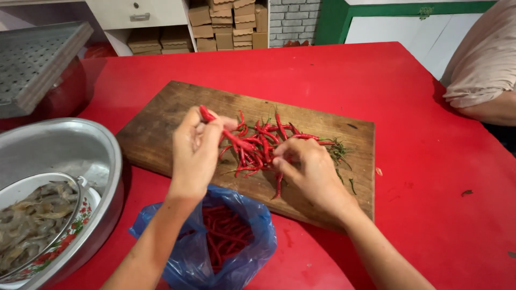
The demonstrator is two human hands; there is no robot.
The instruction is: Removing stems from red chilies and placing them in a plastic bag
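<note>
Both hands' fingers seemingly pinching chillies (257, 144)

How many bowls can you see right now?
2: a big metal bowl at the table's left edge, and a smaller flowered bowl of shrimp sitting inside it. Others may be out of frame.

I see a blue plastic bag (207, 258) at the near edge of the red table (430, 177) — open, with red chillies (223, 236) inside. Far back, brown boxes (228, 24) sit stacked on white shelves (185, 21) — small and flat.
</note>
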